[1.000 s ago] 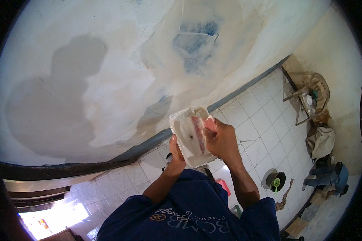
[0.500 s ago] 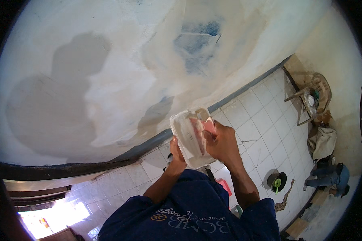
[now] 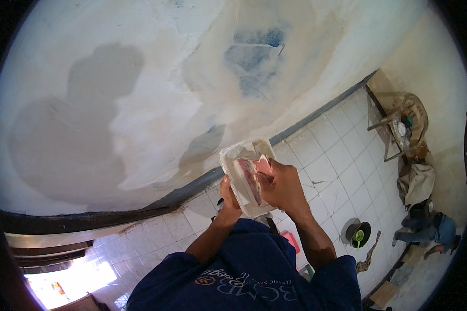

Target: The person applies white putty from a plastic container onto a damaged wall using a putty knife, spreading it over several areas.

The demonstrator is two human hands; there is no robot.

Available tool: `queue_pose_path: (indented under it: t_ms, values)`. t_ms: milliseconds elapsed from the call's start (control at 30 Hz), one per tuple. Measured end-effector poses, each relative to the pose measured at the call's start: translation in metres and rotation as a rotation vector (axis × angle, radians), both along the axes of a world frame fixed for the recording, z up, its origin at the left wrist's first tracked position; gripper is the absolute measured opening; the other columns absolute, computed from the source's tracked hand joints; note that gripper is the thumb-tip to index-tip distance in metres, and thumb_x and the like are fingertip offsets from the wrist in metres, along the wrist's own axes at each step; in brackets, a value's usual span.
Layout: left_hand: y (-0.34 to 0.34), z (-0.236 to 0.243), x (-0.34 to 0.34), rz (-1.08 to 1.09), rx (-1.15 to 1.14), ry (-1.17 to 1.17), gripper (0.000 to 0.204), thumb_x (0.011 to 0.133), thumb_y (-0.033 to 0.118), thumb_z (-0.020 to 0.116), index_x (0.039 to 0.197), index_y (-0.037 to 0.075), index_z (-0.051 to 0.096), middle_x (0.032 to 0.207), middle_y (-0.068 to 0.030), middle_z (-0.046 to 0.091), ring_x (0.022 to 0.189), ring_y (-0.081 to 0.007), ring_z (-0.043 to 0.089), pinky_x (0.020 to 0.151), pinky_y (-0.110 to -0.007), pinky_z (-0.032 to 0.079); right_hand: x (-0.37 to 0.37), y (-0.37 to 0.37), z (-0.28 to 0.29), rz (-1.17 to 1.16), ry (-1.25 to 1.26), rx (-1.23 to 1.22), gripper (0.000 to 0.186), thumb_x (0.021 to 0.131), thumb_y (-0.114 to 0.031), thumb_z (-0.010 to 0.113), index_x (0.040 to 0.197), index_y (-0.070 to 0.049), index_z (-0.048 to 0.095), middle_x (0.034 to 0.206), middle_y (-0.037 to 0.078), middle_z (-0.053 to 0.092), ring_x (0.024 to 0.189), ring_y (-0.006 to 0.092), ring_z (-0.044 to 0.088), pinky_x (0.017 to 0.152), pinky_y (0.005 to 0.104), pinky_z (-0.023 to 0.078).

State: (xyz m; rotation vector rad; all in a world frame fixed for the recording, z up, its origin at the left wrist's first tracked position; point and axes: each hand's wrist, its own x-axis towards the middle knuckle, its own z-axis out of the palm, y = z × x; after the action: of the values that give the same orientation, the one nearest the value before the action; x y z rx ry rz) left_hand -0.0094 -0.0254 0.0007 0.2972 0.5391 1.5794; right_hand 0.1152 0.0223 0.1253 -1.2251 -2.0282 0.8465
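The right hand [image 3: 284, 187] grips the scraper [image 3: 247, 175], now farther left inside the tub [image 3: 243, 148]; the left hand [image 3: 229, 198] holds the tub. Beyond the tub: patchy wall [image 3: 290, 67]. Right of the tub: tiled floor [image 3: 342, 155], 1 chair [image 3: 414, 110].

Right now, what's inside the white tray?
The red scraper, gripped by the right hand. Pale residue smears it and the walls of the white tray. Scraper and hand cover part of the tray's floor; what's beneath them can't be seen.

Wall [image 3: 155, 119] blocks beyond tray [image 3: 258, 210]; open air rightward over floor [image 3: 334, 155].
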Motion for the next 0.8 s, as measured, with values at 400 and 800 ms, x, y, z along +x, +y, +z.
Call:
queue_pose_path:
  t_ms: [400, 800]
  values:
    - [0.001, -0.007, -0.002, -0.020, 0.085, 0.005, 0.075, 0.085, 0.063, 0.042, 0.138, 0.009, 0.043, 0.128, -0.0124, 0.053, 0.116, -0.0270, 0.054, 0.099, -0.042, 0.045, -0.005, -0.004, 0.011, 0.002, -0.017, -0.041, 0.015, 0.078, -0.007, 0.064, 0.088, 0.004, 0.060, 0.071, 0.024, 0.063, 0.067, 0.0397, 0.064, 0.057, 0.0392, 0.050]
    - [-0.007, 0.014, 0.007, -0.047, -0.054, -0.007, 0.076, 0.084, 0.054, 0.055, 0.139, 0.005, 0.039, 0.132, -0.0139, 0.052, 0.115, -0.0296, 0.055, 0.100, -0.043, 0.044, 0.008, -0.001, 0.009, -0.194, -0.269, 0.209, 0.018, 0.080, -0.014, 0.063, 0.093, -0.002, 0.064, 0.074, 0.016, 0.063, 0.067, 0.0355, 0.063, 0.056, 0.0433, 0.049]
